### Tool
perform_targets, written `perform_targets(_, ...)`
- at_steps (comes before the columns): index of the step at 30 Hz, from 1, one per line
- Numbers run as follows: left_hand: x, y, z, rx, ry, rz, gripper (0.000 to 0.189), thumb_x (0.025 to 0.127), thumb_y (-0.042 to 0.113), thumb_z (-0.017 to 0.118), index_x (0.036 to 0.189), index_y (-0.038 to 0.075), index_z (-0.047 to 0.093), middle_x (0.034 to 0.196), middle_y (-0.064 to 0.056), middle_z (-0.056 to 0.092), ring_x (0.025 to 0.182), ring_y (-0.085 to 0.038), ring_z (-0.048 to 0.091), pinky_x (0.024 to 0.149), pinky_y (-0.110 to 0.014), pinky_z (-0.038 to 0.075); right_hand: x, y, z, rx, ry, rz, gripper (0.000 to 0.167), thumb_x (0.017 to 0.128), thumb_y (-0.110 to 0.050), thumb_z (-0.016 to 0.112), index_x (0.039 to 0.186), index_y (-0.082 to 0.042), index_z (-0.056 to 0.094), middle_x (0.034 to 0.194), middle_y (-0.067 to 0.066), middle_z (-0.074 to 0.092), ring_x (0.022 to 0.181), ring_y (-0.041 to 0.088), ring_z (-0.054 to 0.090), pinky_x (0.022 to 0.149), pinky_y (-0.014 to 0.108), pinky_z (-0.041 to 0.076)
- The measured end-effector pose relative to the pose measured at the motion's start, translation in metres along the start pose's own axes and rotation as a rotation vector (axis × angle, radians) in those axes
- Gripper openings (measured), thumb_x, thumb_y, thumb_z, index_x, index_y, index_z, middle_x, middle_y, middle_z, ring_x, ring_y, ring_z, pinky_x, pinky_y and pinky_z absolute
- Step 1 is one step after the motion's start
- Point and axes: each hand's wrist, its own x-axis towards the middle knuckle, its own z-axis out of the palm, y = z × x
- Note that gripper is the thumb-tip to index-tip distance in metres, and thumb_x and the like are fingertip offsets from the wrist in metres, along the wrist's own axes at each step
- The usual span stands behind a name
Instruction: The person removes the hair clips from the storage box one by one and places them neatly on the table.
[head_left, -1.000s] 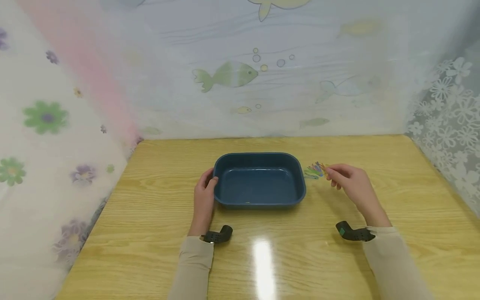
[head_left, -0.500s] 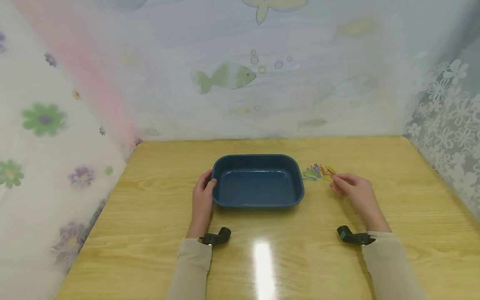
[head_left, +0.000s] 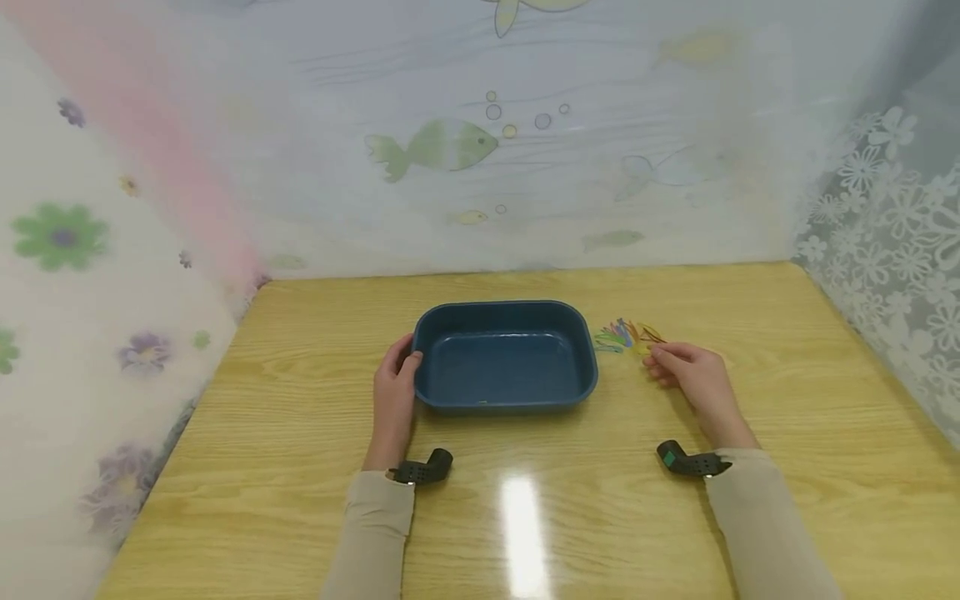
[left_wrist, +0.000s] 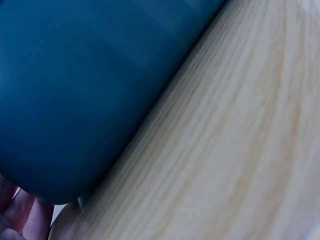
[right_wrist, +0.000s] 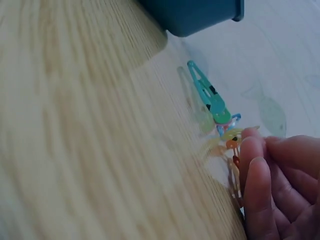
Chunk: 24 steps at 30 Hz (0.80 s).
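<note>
A deep blue rectangular basin [head_left: 510, 371] stands on the table. My left hand [head_left: 393, 392] holds its left end, thumb at the rim and fingers against the outer wall; the left wrist view shows that wall [left_wrist: 90, 90] close up. Right of the basin, several colourful snap hair clips [head_left: 617, 335] lie fanned out. My right hand [head_left: 697, 383] is at the near right side of this fan, thumb and forefinger pinching the end of a yellow hair clip [right_wrist: 232, 134]. Beside it in the right wrist view are a teal hair clip [right_wrist: 207, 92] and an orange one [right_wrist: 232, 144].
The wooden table [head_left: 600, 517] runs back to a curtain [head_left: 562, 192] printed with fish. Flowered cloth [head_left: 127, 292] hangs at the left, and white lace [head_left: 885, 192] at the right. Each wrist carries a black camera mount [head_left: 690, 461].
My right hand has moved back a little from over the clips toward the near right, and more of the fan shows. My left hand stays on the basin. The head view has shifted slightly.
</note>
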Motion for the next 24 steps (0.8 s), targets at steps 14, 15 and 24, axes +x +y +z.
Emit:
perform_targets(14,0.008,-0.026,-0.005,0.004,0.052,0.021,0.033,0.090,0.023,0.051,0.122,0.018,0.054,0.121,0.005,0.052,0.113,-0.008,0.044,0.096,-0.029,0.035,0.006,0.004,0.006,-0.206,-0.010,-0.009,0.037,0.088,-0.025,0.055,0.109,0.006,0.056,0.083,0.008,0.064,0.061,0.012,0.059,0.053,0.022,0.050)
perform_targets(15,0.007,-0.027,-0.005,0.002,0.052,0.022,0.033,0.090,0.023,0.051,0.122,0.018,0.053,0.121,0.004,0.052,0.113,-0.008,0.044,0.096,-0.029,0.034,0.006,0.003,0.006,-0.230,-0.014,-0.010,0.036,0.089,-0.025,0.055,0.109,0.005,0.056,0.084,0.010,0.064,0.061,0.013,0.059,0.053,0.022,0.050)
perform_targets(24,0.011,-0.027,-0.006,-0.008,0.034,0.019,0.035,0.088,0.038,0.051,0.120,0.024,0.055,0.120,0.008,0.053,0.114,-0.006,0.044,0.096,-0.029,0.033,0.007,0.002,0.004,-0.251,-0.028,0.001,0.033,0.091,-0.024,0.051,0.111,0.002,0.057,0.086,0.015,0.061,0.060,0.012,0.057,0.054,0.025,0.050)
